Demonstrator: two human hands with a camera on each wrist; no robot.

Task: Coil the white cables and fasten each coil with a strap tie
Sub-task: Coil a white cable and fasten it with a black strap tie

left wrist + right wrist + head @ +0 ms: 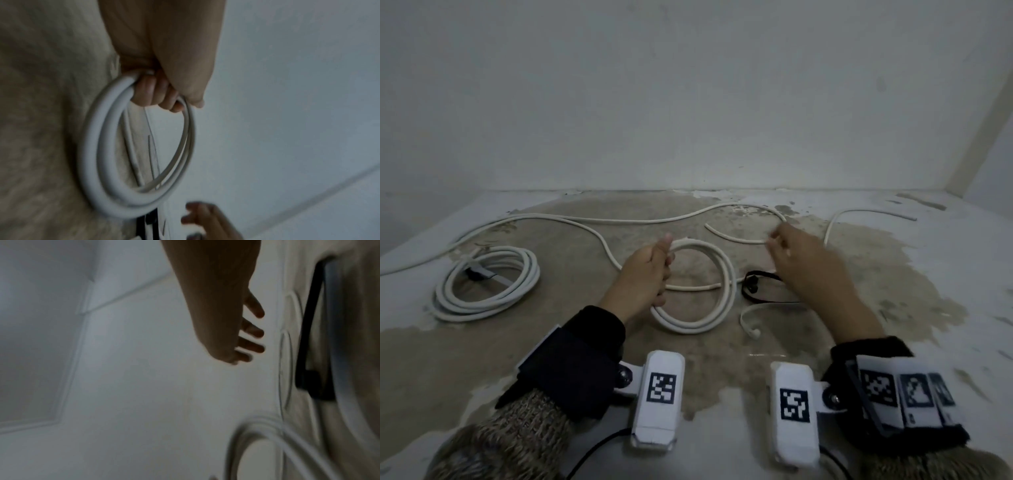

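My left hand [654, 270] grips a small coil of white cable [727, 284], held tilted above the floor; in the left wrist view its curled fingers [152, 94] wrap the loops of the coil [92, 146]. My right hand [791, 250] hovers to the right with straight, spread fingers [255, 332] and holds nothing. It is just above a loose white cable end [736, 238]. A black strap tie [753, 286] lies on the floor between the coil and my right hand, also visible as the strap tie [308, 337] in the right wrist view.
A larger white coil [486, 284] with a dark strap around it lies at the left. A long loose white cable [619, 221] runs along the back near the wall, and another cable [859, 213] lies at the right. A short white piece [748, 322] sits near my right forearm.
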